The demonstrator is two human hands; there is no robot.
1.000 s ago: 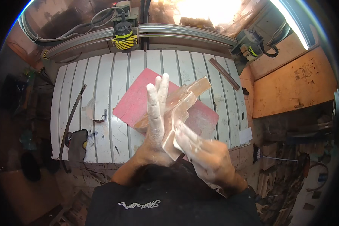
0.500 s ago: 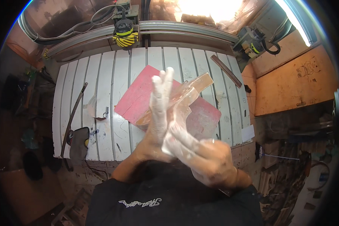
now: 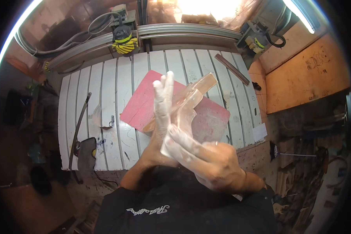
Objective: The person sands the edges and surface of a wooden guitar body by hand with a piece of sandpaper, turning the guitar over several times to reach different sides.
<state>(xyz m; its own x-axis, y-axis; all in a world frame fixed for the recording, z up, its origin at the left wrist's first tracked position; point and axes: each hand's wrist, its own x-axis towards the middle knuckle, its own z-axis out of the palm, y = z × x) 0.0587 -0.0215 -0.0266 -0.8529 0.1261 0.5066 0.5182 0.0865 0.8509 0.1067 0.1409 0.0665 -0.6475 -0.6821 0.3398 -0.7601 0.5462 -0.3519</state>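
A carved piece of brown wood (image 3: 187,111), dusted pale, slants up to the right with a squared far end. My left hand (image 3: 162,105) holds it from the left side, the fingers straight and white with dust; its thumb is hidden. On the near end of the wood presses my right hand (image 3: 212,160), its fingers closed over a small pale folded sheet (image 3: 165,149) that looks like sandpaper. Beneath the wood and the hands lies a pink board (image 3: 138,103), dusty at its right part.
The white slatted table (image 3: 175,62) carries a dark wooden strip (image 3: 232,69) at the far right. A long curved dark bar (image 3: 80,128) and a grey-and-black tool (image 3: 87,154) lie at left. A metal rail (image 3: 191,30) with a machine head (image 3: 123,39) spans the back.
The whole view has tilted and shifted slightly. My right fingers have slid a little up and left along the near end of the wood; the left hand keeps its hold.
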